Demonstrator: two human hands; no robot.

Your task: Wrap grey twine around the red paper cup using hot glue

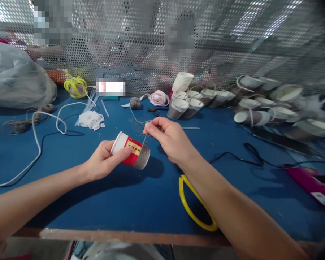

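My left hand is closed around a red and white paper cup, which lies tilted on its side above the table. Grey yarn is wound in a band over the cup's bottom end. Between the thumb and fingers of my right hand is pinched the yarn strand, drawn up taut from the cup. From that pinch the strand runs back to a small grey yarn ball on the table. Below my right forearm lies a yellow loop handle, partly hidden by the arm.
Several yarn-wrapped cups with string handles stand at the back right, near a stack of white cups. A pink ribbon roll, white scraps, a white cable and a magenta box lie around. A perforated metal screen rises behind.
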